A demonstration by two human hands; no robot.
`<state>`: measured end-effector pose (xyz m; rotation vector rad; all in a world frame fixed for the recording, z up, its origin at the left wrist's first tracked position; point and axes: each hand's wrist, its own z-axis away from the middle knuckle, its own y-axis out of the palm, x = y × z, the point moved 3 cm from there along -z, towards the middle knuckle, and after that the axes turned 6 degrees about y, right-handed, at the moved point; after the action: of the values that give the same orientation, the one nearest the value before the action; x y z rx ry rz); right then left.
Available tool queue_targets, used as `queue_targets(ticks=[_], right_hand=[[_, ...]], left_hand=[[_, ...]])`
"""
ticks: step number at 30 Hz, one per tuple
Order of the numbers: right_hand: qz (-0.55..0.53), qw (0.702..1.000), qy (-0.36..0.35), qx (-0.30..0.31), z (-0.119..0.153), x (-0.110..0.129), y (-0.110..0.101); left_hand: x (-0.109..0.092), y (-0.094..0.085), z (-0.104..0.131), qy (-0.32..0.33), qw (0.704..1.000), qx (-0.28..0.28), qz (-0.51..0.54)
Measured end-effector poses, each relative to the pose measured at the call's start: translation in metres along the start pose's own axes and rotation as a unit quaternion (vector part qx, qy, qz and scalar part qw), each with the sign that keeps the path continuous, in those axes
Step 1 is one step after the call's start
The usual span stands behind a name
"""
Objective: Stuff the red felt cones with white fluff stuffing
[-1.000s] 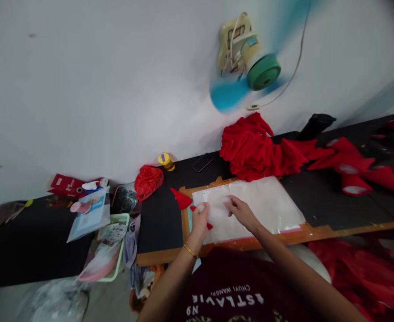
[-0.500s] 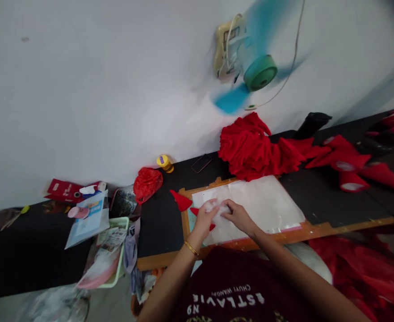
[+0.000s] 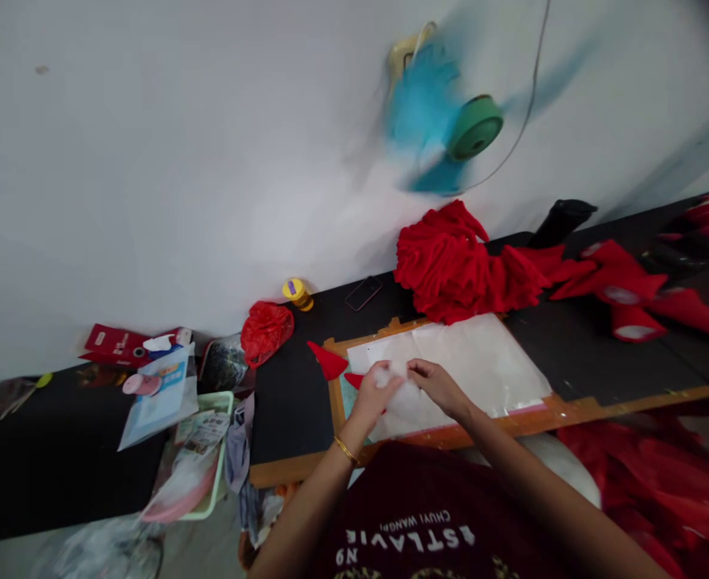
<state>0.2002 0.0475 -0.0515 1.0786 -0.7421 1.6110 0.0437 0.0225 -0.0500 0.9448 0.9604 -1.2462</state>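
Over the white sheet (image 3: pixel 481 362), my left hand (image 3: pixel 374 394) is closed round a tuft of white fluff (image 3: pixel 384 375). Just right of it, my right hand (image 3: pixel 436 384) has its thumb and fingertips pinched together at the edge of the fluff; whatever lies between them is too small to make out. Small red felt cones (image 3: pixel 329 362) lie left of my left hand, one partly hidden behind it. Behind the sheet rises a big pile of red fabric (image 3: pixel 442 261).
Red cones with white openings (image 3: pixel 632 297) lie at the right. Along the wall side are a phone (image 3: pixel 363 293), a yellow-lidded jar (image 3: pixel 297 294) and a red plastic bag (image 3: pixel 266 331). A green basket (image 3: pixel 225 450) stands at the left. A wall fan (image 3: pixel 476 129) spins above.
My right hand has moved slightly right, away from my left hand, which keeps the fluff. The gap between them is a little wider. The fan blades have turned.
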Motion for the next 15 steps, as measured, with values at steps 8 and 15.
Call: queue_targets(ticks=[8, 15], right_hand=[[0.047, 0.996, -0.013, -0.078, 0.003, -0.006, -0.015], [0.109, 0.988, -0.084, -0.076, 0.000, 0.005, 0.003]], left_hand=[[0.008, -0.019, -0.009, 0.026, 0.995, -0.097, -0.008], [0.005, 0.000, -0.002, 0.002, 1.000, -0.022, -0.017]])
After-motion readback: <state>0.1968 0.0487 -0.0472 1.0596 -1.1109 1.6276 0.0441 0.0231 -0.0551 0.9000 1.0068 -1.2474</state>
